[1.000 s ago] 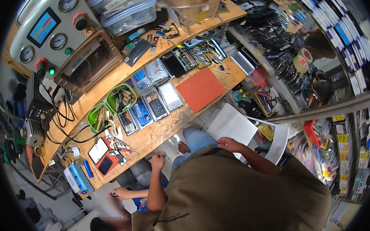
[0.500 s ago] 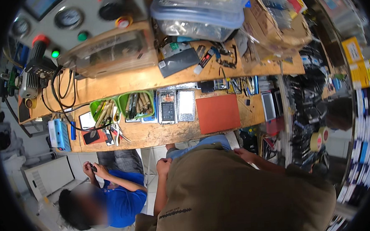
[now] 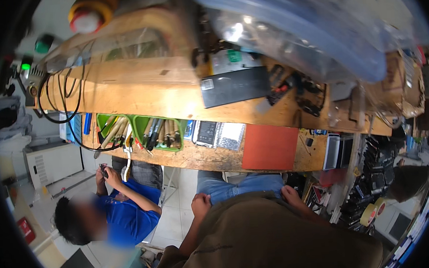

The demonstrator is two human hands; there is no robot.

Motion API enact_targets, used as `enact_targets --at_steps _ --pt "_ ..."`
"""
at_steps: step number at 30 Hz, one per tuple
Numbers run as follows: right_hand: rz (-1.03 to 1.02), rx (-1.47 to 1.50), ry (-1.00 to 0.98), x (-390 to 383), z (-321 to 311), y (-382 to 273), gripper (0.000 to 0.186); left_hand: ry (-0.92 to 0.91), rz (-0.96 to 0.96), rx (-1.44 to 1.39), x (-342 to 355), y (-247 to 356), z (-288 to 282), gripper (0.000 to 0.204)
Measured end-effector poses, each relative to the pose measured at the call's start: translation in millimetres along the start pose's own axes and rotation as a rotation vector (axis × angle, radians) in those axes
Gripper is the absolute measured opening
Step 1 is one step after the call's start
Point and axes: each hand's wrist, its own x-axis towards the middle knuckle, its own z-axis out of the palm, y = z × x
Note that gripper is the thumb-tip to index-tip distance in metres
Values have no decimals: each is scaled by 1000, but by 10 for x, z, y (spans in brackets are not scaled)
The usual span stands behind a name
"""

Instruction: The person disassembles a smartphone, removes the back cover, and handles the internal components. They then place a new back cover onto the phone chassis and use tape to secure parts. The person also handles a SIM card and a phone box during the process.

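My left hand (image 3: 201,205) is curled closed beside my left thigh, below the bench's front edge. Whatever its fingers hold, if anything, is hidden. At the other thigh my right hand (image 3: 291,197) rests with curled fingers, touching or very near my blue jeans (image 3: 241,185); its grip is partly hidden. Both hands are off the wooden bench (image 3: 201,156). On it, in front of me, lies a red-orange mat (image 3: 269,147). Left of the mat are a bubble-wrapped flat item (image 3: 231,135) and an opened phone with a dark battery (image 3: 206,133).
Two green trays (image 3: 137,122) hold several handled tools. A raised shelf (image 3: 174,98) carries a dark flat panel (image 3: 235,87), clear plastic bins (image 3: 311,36) and a looped black cable (image 3: 42,106). Another person in a blue shirt (image 3: 131,213) sits at left, holding a small dark object (image 3: 103,169).
My view has moved in closer to the shelf, so the bins look larger and more of my jeans shows. Both hands stay low beside my thighs.
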Motion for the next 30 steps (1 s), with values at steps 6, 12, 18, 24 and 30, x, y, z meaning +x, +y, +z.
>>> enact_targets --at_steps 6,12,18,24,30 --pt "-276 -837 -130 29 77 -385 24 -63 -46 -342 -509 -398 101 22" --pt "-152 -921 -717 218 -121 -930 18 -591 -201 -902 -574 -606 -88 22" --pt "88 -1310 -783 1249 273 -1083 30 -366 526 -302 973 -189 1042 19" --pt "-572 -1570 -87 1089 326 -378 36 -701 796 99 1703 189 2599 22" --pt "-685 -1456 147 2209 451 561 38 -604 882 196 1875 153 3219 25"
